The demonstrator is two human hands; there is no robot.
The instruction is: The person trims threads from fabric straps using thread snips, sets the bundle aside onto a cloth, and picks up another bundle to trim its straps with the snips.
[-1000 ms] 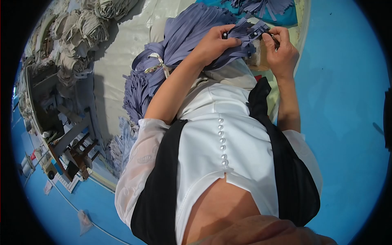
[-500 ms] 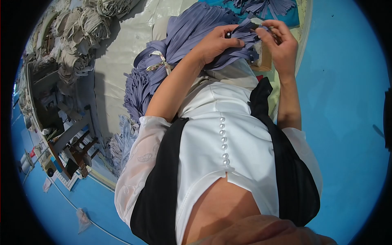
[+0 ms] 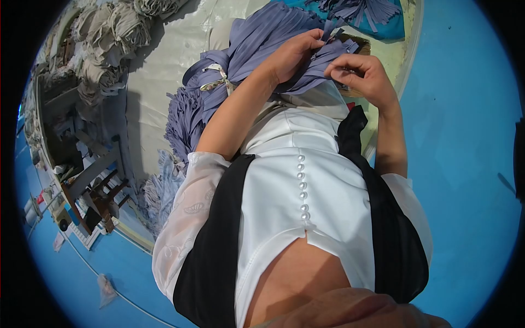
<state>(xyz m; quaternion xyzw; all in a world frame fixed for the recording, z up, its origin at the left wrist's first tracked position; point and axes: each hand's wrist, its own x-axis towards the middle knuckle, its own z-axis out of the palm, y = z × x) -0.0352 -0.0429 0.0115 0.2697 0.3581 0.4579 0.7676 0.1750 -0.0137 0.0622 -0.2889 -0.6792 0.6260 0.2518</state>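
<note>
A large bundle of bluish-purple fabric strips (image 3: pixel 257 41) lies across my lap and the surface in front of me. My left hand (image 3: pixel 298 54) rests on the bundle, its fingers closed on the strips near their loose ends. Beside it, my right hand (image 3: pixel 365 79) is curled, thumb and fingertips together at the edge of the strip ends. Whatever it may hold is hidden. A patterned cloth tie (image 3: pixel 215 79) binds the bundle left of my left forearm. Behind the strip ends is a brown box-like piece (image 3: pixel 358 44), partly covered.
More purple strips lie on a teal cloth or bag (image 3: pixel 391 30) at the top. Beige fabric bundles (image 3: pixel 117 33) are piled at upper left. A wooden frame (image 3: pixel 95 183) stands at left. Blue floor (image 3: pixel 459 164) stretches along the right.
My right hand has moved down and left, away from the top of the strips, and its fingers have curled in. The raised strip ends now lie lower, showing more of the brown piece.
</note>
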